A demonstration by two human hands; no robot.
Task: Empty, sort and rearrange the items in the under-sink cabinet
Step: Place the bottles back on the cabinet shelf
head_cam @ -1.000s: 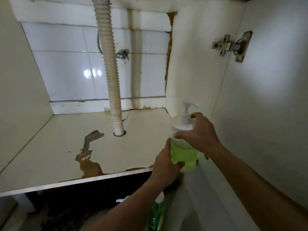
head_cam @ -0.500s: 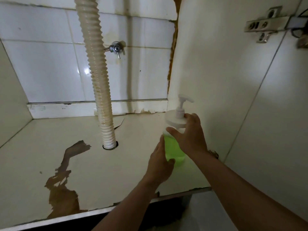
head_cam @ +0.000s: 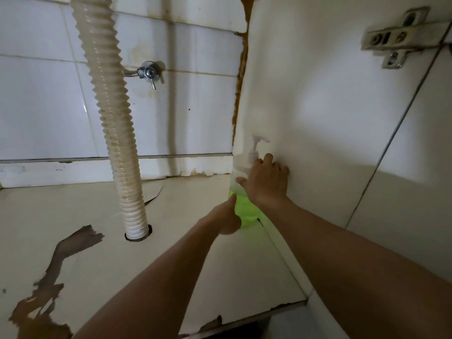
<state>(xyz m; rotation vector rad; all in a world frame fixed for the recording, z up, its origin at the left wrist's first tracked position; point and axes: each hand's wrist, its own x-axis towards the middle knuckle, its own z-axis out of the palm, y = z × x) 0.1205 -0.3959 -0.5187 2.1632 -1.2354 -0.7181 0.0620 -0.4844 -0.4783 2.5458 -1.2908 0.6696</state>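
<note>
Pump bottle (head_cam: 244, 192) was held upright, right hand (head_cam: 266, 182) clasped at 3 o'clock, left hand (head_cam: 227, 216) wrapped at 7 o'clock.

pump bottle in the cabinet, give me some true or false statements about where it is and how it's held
1. Both hands are on the pump bottle. True: the left hand low, the right hand near the top.
2. The bottle is at the cabinet's right side wall. True.
3. The liquid inside is blue. False: it is green.
4. The bottle lies on its side. False: it stands upright, pump on top.
5. The bottle touches the drain hose. False: the hose is well apart, to the left.
</note>
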